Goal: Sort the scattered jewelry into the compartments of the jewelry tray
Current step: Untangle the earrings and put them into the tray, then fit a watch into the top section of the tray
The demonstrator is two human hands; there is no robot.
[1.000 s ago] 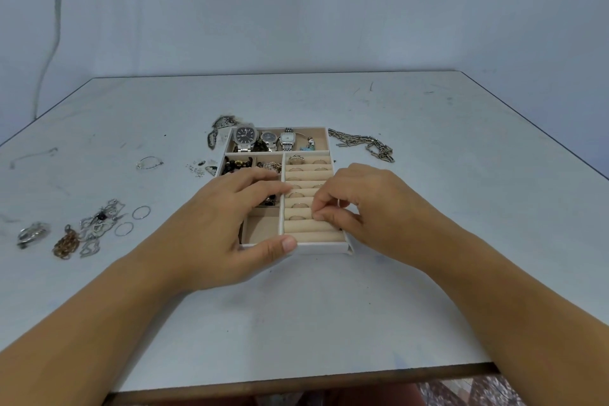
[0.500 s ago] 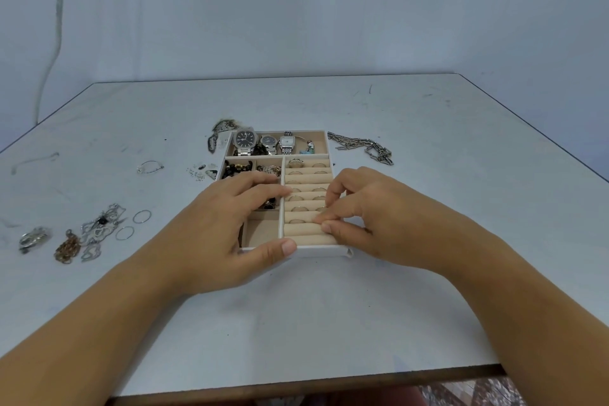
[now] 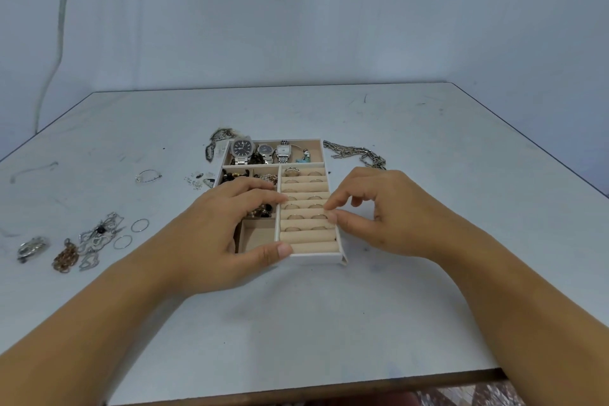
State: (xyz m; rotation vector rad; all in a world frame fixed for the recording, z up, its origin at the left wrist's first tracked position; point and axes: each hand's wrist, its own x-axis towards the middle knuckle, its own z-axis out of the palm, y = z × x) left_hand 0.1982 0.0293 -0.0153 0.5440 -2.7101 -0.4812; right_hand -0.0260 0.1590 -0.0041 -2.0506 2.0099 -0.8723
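Evidently the jewelry tray [image 3: 316, 259] is being steadied under flat left fingers [image 3: 257, 196]; right fingers [image 3: 342, 196] are being pinched beside a ring [image 3: 319, 216], grasp untellable.

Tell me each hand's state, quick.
Left hand: open, resting on the jewelry tray.
Right hand: fingertips meet at the ring rolls; cannot tell if holding.

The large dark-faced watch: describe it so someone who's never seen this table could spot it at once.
Start at the beige jewelry tray mid-table. Its far compartment holds three watches in a row; the large dark-faced watch is leftmost. It has the biggest case, unlike the small round watch and the white-faced watch beside it.
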